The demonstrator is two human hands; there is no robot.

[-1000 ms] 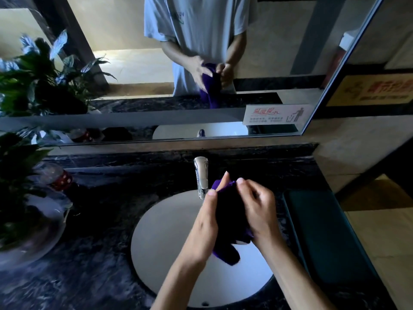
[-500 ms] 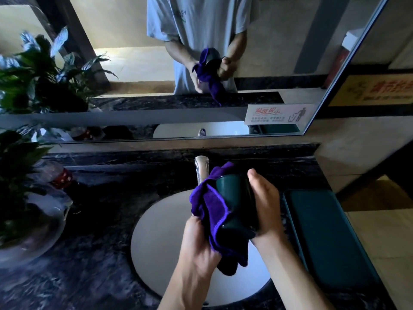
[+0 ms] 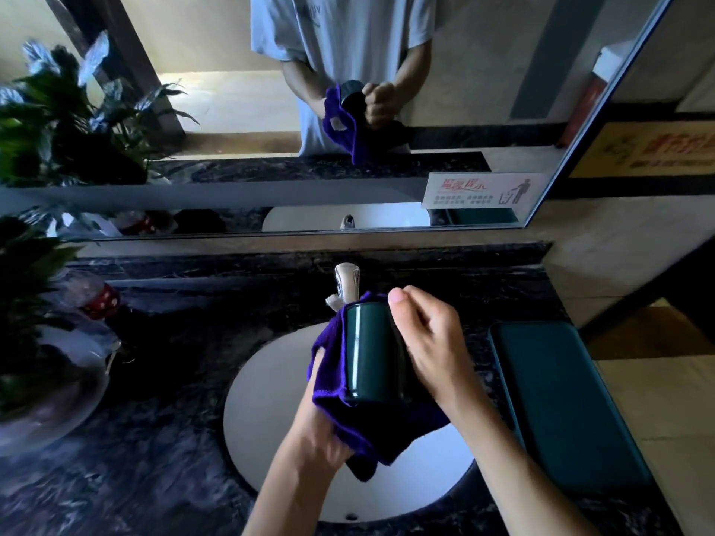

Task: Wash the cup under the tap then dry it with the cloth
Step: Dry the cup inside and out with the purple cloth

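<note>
A dark green cup (image 3: 369, 353) is held above the white sink (image 3: 271, 381), lying tilted with its base toward me. A purple cloth (image 3: 390, 431) wraps its left side and hangs below it. My left hand (image 3: 317, 435) grips the cloth from underneath against the cup. My right hand (image 3: 429, 342) grips the cup's right side, thumb up near the rim. The chrome tap (image 3: 347, 282) stands just behind the cup; no water shows.
Dark marble counter (image 3: 154, 439) surrounds the sink. A potted plant in a glass bowl (image 3: 35, 342) and a plastic bottle (image 3: 93, 295) sit at left. A teal tray (image 3: 561, 400) lies at right. A mirror (image 3: 232, 110) covers the wall behind.
The cloth has slid off the cup's top, baring its green side. My right hand has moved over the cup's right side, and my left hand has dropped lower under the cloth.
</note>
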